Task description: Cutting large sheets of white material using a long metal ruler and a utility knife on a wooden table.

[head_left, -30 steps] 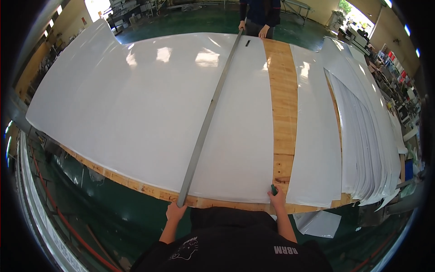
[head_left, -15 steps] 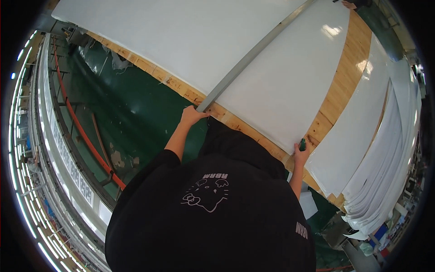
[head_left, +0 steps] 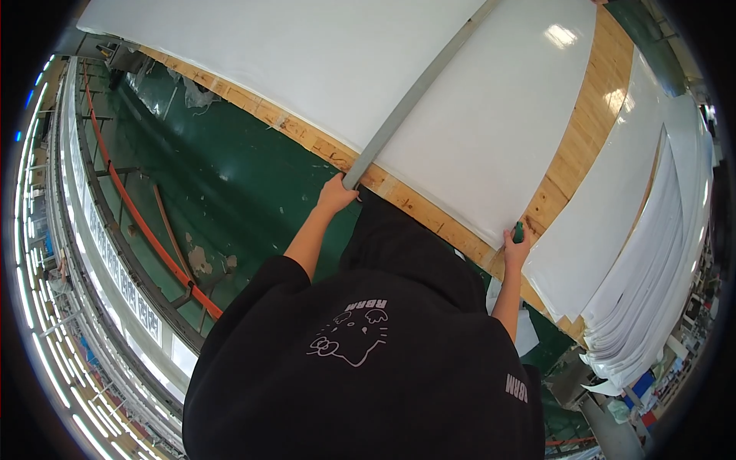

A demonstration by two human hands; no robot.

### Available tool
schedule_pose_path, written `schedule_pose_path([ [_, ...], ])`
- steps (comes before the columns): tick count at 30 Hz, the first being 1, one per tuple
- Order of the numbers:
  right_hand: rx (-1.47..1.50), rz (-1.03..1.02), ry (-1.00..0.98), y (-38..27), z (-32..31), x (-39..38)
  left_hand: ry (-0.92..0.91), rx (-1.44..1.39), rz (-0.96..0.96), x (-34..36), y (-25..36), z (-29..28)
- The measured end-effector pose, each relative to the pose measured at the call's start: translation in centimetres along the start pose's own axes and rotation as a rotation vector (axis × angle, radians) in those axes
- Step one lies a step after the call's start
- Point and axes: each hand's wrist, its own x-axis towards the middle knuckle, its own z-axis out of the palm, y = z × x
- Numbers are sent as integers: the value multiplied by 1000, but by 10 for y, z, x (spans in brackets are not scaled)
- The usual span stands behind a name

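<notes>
Long grey bar (head_left: 418, 96): lay slantwise over the white sheet (head_left: 483, 130), reached the bench's (head_left: 307, 139) wooden near edge, was gripped there by the left hand (head_left: 336, 194). Sheet: lay flat, glossy, stopped short of that edge. Small green tool (head_left: 518, 232): was held in the right hand (head_left: 516, 250), near the sheet's corner.

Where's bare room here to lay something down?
Widest free patches: the white sheet left of the grey bar, and between that bar and the wood strip. The strip is bare beyond the right hand. Crowded: the right side's overlapping stacked sheets, and the near edge by the left hand.
</notes>
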Motion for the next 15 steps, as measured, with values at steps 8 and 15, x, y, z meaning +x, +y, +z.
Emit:
schedule_pose_path([
  [8, 10, -88, 33, 0, 1, -1, -46, 13, -19, -18, 16, 21],
  [15, -24, 11, -15, -7, -2, -4, -84, -10, 4, -37, 33, 46],
])
